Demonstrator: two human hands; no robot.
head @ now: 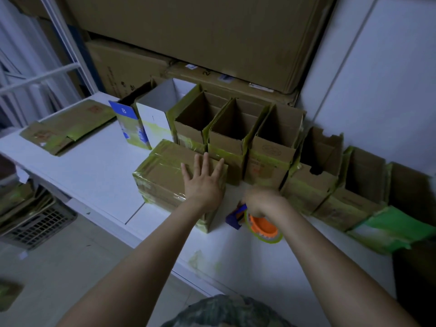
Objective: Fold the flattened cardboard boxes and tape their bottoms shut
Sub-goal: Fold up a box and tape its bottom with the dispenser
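1. Head view: the left hand (204,182) lies flat, fingers straight and spread, palm pressing down on the upturned face of the cardboard box (162,175). It holds nothing.
2. The right hand (262,204) is blurred. It sits over the top of the tape dispenser (262,226), but I cannot tell whether its fingers are closed on it.
3. The box stands bottom-up near the front edge of the white table (94,175), straight ahead of the left arm and just to the left of the dispenser. Greenish tape already crosses its top face and wraps its corners.
4. The left hand is therefore on the box, while the right hand is beside it, near its right side. Any further strip would likely be pulled leftward from the dispenser across that face while the left palm steadies it.
5. Just behind the box, the row of folded boxes (271,147) stands open-side up and runs off to the right.
6. Further left on the table lie the flattened boxes (68,128), well apart from both hands, with the left arm nearer.
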